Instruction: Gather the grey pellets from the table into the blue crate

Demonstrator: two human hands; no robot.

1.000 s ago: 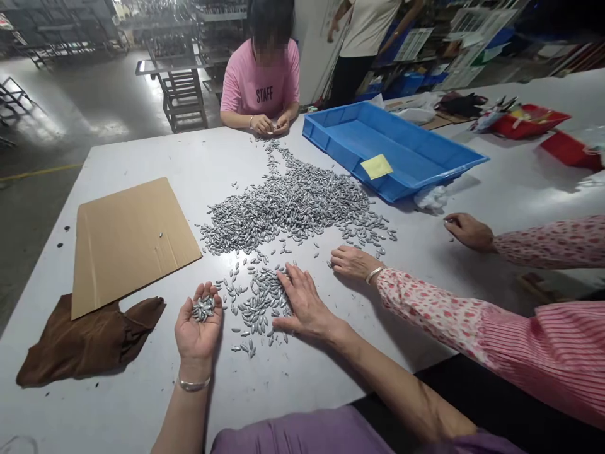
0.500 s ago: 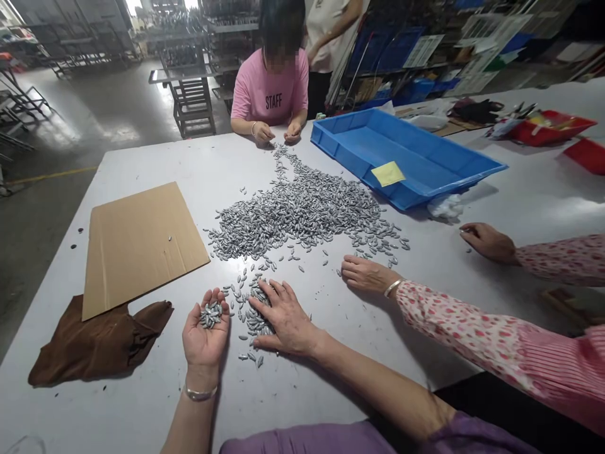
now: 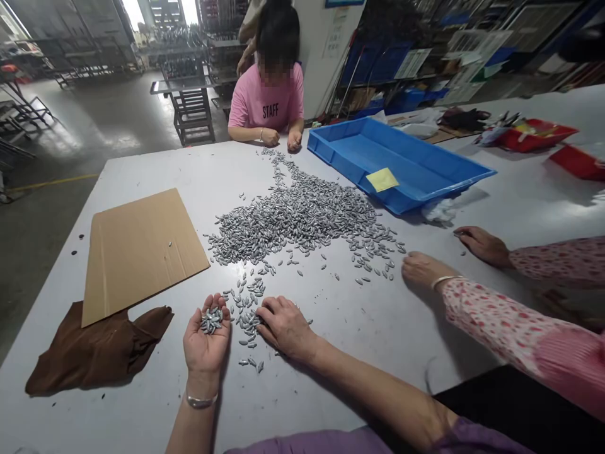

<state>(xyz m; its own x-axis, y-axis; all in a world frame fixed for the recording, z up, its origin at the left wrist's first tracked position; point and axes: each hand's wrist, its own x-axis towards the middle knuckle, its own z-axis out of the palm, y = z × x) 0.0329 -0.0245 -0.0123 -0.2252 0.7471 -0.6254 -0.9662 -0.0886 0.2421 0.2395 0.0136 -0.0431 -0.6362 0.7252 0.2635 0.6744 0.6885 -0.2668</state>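
Note:
My left hand (image 3: 205, 337) lies palm up on the grey table (image 3: 331, 328), cupped round a small heap of grey oval metal pieces (image 3: 211, 320). My right hand (image 3: 283, 325) rests palm down just to its right, fingers curled over loose pieces (image 3: 246, 312) on the table. A large spread of the same pieces (image 3: 297, 217) lies further out in the middle of the table.
A cardboard sheet (image 3: 142, 249) and a brown cloth (image 3: 94, 350) lie at the left. A blue tray (image 3: 397, 161) with a yellow note stands at the back right. A co-worker's hands (image 3: 425, 270) in floral sleeves rest at the right; another person in pink sits opposite. Red trays (image 3: 539, 135) far right.
My right hand has drawn back toward me, its fingers curling and raking pieces closer. The co-worker's nearer hand has pulled away to the right. My left hand stays cupped.

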